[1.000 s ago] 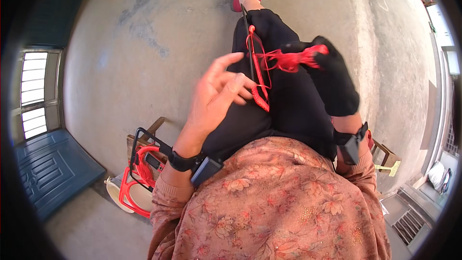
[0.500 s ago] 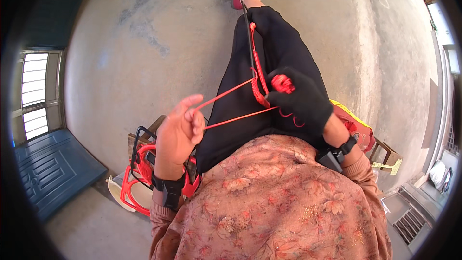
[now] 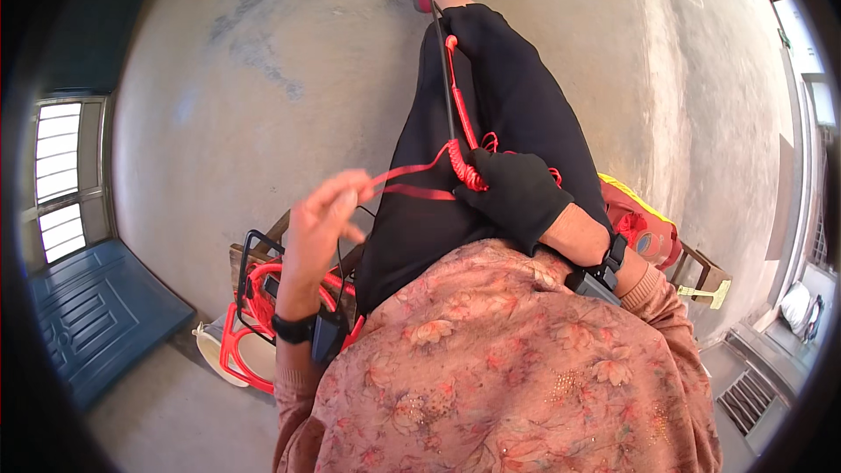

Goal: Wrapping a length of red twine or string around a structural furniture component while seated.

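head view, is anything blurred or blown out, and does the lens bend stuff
Head view, middle: the left hand is smeared, likely by motion, while the gloved right hand looks crisper; head view, left side: the window glares white; head view, rim: corners go black and straight edges bow.

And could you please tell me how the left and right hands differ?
The left hand is bare; the right hand wears a black glove. The left hand, blurred, holds strands of red cord; the right hand, sharper, grips at the red coil. Both have black wrist straps.
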